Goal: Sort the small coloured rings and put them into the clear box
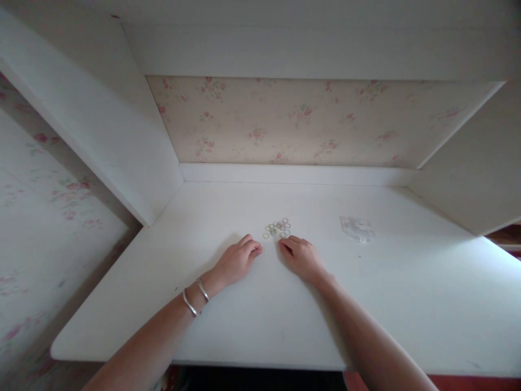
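A small pile of thin rings (pixel 273 230), some gold-toned and some silvery, lies on the white desk just beyond my hands. My left hand (pixel 238 259) rests on the desk left of the pile, thumb and forefinger pinched together. A faint thin ring (pixel 262 250) shows at those fingertips. On the other side, my right hand (pixel 300 257) is closed with its fingers curled, its fingertips close to the pile's near edge. Whatever may be between the right fingertips is too small to make out. Two silver bracelets (pixel 196 302) circle my left wrist.
A clear plastic bag (pixel 357 228) lies on the white desk (pixel 260 320) to the right. White panels (pixel 134 119) rise at both sides, with a shelf overhead. Flowered wallpaper (pixel 301 125) covers the back. The desk's front edge is near my forearms.
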Demonstrator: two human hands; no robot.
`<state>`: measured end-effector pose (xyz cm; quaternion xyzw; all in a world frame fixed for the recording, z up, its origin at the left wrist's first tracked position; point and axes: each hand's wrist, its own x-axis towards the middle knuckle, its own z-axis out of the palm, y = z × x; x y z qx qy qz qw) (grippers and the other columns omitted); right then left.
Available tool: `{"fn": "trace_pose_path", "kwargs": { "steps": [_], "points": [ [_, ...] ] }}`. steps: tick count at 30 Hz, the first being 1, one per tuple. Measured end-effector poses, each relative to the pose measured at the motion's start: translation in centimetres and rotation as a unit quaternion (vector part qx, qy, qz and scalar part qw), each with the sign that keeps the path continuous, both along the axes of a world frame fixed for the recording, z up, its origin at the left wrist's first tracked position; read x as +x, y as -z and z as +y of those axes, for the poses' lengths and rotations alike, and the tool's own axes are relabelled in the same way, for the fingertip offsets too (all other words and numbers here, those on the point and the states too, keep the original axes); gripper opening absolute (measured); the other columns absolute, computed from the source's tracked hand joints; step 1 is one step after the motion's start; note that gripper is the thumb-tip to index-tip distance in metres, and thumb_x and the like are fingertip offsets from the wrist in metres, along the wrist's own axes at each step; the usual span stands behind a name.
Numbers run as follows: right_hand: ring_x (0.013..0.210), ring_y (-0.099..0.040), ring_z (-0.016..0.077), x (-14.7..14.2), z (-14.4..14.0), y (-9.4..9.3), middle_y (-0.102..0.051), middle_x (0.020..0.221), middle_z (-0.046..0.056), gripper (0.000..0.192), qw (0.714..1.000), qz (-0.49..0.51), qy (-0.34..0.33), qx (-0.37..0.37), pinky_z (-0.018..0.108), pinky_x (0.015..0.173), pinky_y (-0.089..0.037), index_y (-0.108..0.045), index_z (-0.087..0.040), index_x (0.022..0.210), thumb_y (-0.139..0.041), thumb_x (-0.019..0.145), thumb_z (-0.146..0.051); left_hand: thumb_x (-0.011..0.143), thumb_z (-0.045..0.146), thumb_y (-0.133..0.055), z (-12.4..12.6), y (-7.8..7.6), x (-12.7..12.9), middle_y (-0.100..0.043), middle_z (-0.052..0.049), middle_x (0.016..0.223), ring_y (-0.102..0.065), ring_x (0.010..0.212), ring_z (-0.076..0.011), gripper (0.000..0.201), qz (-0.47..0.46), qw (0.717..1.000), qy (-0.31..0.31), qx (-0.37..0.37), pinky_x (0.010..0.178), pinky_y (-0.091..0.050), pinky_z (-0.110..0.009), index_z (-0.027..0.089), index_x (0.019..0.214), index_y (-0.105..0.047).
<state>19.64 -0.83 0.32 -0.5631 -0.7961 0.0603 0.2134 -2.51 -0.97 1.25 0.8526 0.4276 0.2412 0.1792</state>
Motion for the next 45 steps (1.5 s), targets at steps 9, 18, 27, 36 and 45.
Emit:
{"fn": "trace_pose_path", "kwargs": {
  "steps": [9, 18, 27, 36, 45],
  "points": [
    [0.076, -0.063, 0.0155, -2.7, -0.5, -0.4, -0.07, 0.092, 0.002, 0.032, 0.999, -0.024, 0.024, -0.041, 0.024, 0.066, -0.04, -0.061, -0.028, 0.113, -0.039, 0.09, -0.03, 0.094, 0.028, -0.038, -0.4, 0.9, 1.3, -0.058, -0.005, 0.089, -0.057, 0.078, -0.0166, 0.026, 0.08, 0.996, 0.048, 0.016, 0.072, -0.044, -0.029, 0.021, 0.091, -0.062],
    [0.083, -0.064, 0.0178, -3.1, 0.4, -0.4, -0.069, 0.101, 0.003, 0.032, 0.997, -0.031, 0.017, -0.072, 0.026, 0.069, -0.04, -0.06, -0.031, 0.115, -0.038, 0.092, -0.031, 0.091, 0.025, -0.045, 0.4, 0.9, 0.5, -0.06, -0.004, 0.087, -0.056, 0.081, -0.0147, 0.021, -0.012, 0.997, 0.067, -0.043, 0.075, -0.044, -0.026, 0.02, 0.085, -0.064],
    [0.076, -0.06, 0.0146, -1.3, 0.0, -0.1, -0.068, 0.085, 0.002, 0.025, 0.997, -0.014, 0.004, -0.074, 0.023, 0.065, -0.036, -0.066, -0.023, 0.084, -0.042, 0.091, -0.029, 0.085, 0.033, -0.051, 1.7, 0.5, 0.2, -0.06, -0.002, 0.078, -0.052, 0.072, -0.0136, 0.022, -0.137, 0.98, -0.037, -0.137, 0.066, -0.042, -0.024, 0.016, 0.088, -0.065],
    [0.079, -0.059, 0.0134, -1.3, -0.7, -0.2, -0.066, 0.089, 0.004, 0.027, 0.997, 0.007, -0.054, -0.049, 0.022, 0.069, -0.037, -0.064, -0.021, 0.093, -0.037, 0.094, -0.026, 0.085, 0.039, -0.051, 1.9, 0.6, 0.1, -0.062, -0.001, 0.077, -0.054, 0.069, -0.013, 0.027, -0.193, 0.962, -0.061, -0.183, 0.064, -0.042, -0.024, 0.016, 0.091, -0.064],
    [0.077, -0.058, 0.0121, -1.9, -1.6, -0.6, -0.065, 0.085, 0.002, 0.028, 0.986, 0.051, -0.15, -0.048, 0.022, 0.072, -0.04, -0.065, -0.022, 0.093, -0.037, 0.095, -0.027, 0.083, 0.037, -0.053, 1.9, 0.4, 0.0, -0.063, -0.002, 0.077, -0.054, 0.07, -0.0132, 0.026, -0.201, 0.96, -0.061, -0.186, 0.063, -0.042, -0.024, 0.015, 0.089, -0.064]
  ]
}}
